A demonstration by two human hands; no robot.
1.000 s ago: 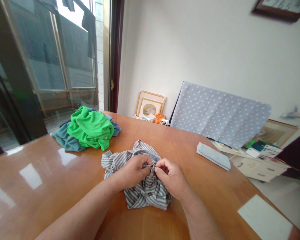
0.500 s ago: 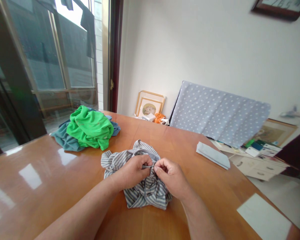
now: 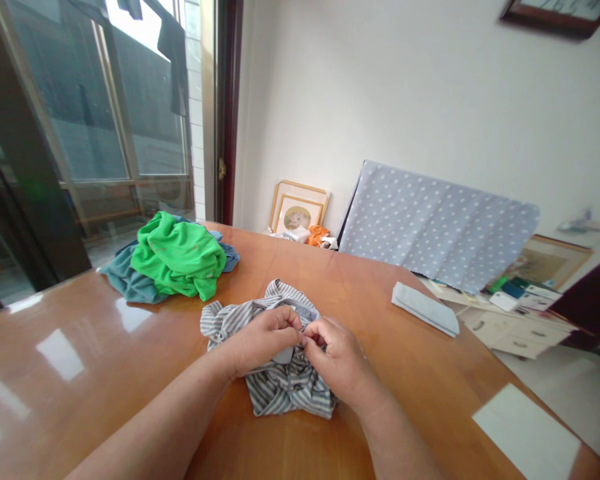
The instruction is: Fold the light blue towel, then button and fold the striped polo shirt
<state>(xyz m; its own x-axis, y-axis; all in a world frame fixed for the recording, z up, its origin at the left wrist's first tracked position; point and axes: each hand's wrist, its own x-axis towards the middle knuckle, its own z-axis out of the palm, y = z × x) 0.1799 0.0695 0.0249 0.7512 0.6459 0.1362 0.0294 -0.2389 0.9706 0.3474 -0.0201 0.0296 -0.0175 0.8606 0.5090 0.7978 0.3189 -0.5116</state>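
A grey-and-white striped shirt (image 3: 290,393) lies bunched on the wooden table in front of me. My left hand (image 3: 267,340) pinches the shirt's fabric near the collar, its fingers closed. Close against it, my right hand (image 3: 337,353) pinches the shirt at the same spot, thumb and forefinger pressed together. The fingertips of both hands almost meet at the front opening. Small round buttons seem to show just below them. What exactly sits between the fingertips is too small to make out.
A heap of clothes with a bright green garment (image 3: 180,257) on top lies at the table's (image 3: 145,373) far left. A folded pale blue cloth (image 3: 425,309) rests on the right, and a white sheet (image 3: 527,430) nearer the right edge. Beyond stands something under a dotted cover (image 3: 440,227).
Both hands stay at the shirt's collar with only small finger shifts. The right hand has curled slightly nearer the left, and a pale patch of fabric now shows under the left fingers.
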